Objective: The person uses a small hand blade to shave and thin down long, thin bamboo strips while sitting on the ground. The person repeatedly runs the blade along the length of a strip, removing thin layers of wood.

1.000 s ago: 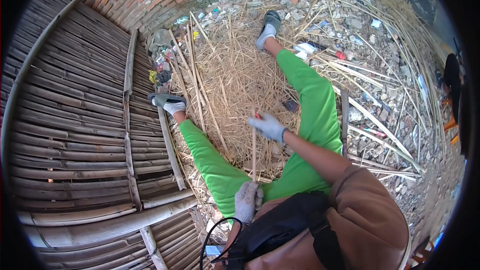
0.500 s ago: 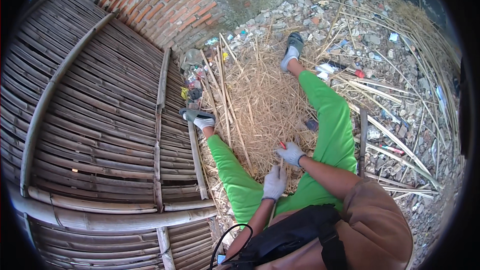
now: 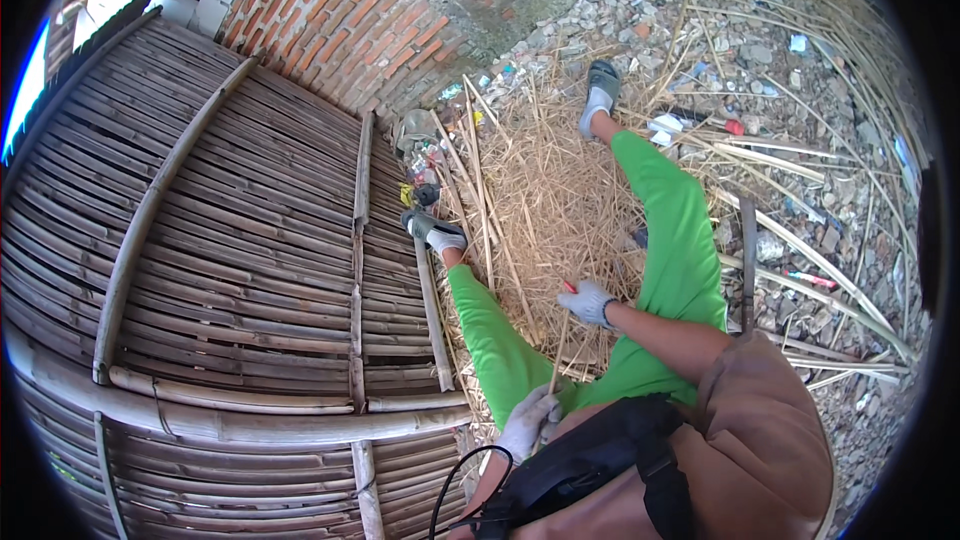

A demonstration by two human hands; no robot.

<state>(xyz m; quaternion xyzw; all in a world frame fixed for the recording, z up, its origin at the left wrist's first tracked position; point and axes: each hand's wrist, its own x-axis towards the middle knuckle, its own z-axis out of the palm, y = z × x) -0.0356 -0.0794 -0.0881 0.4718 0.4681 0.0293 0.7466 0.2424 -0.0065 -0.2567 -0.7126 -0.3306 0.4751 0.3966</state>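
**Gloved hands on a thin bamboo strip, seated beside a slatted panel**

Head view. The person sits on a bed of dry straw and bamboo shavings [image 3: 560,210], legs in bright green trousers [image 3: 670,240] stretched away from the camera. The reference landmark is the bamboo slat panel [image 3: 220,270], which lies flat at the person's left and fills the left half of the view.

The work item is a thin bamboo strip [image 3: 556,360]. It is pale tan, narrow and straight, and runs between the two hands, between the thighs, just right of the panel's near edge. Its lower end is hidden in the left glove.

The left hand [image 3: 530,422], in a light grey glove, is closed around the lower part of the strip, close to the body and nearest the panel's near corner. The right hand [image 3: 588,302], also gloved in grey, is closed at the strip's upper end, further from the panel. A small red object [image 3: 570,287] shows at its fingertips; what it is cannot be told.

The left foot [image 3: 432,230] rests against the panel's edge. The right foot [image 3: 598,92] lies well apart from the panel, near loose rubble [image 3: 760,50]. A brick wall [image 3: 370,20] stands beyond the panel's far end.

Change from the earlier frames: one second ago the hands were further apart, the right hand raised over the straw. Half a second ago they stood close together, almost touching. The camera has also swung, bringing more of the panel into view.
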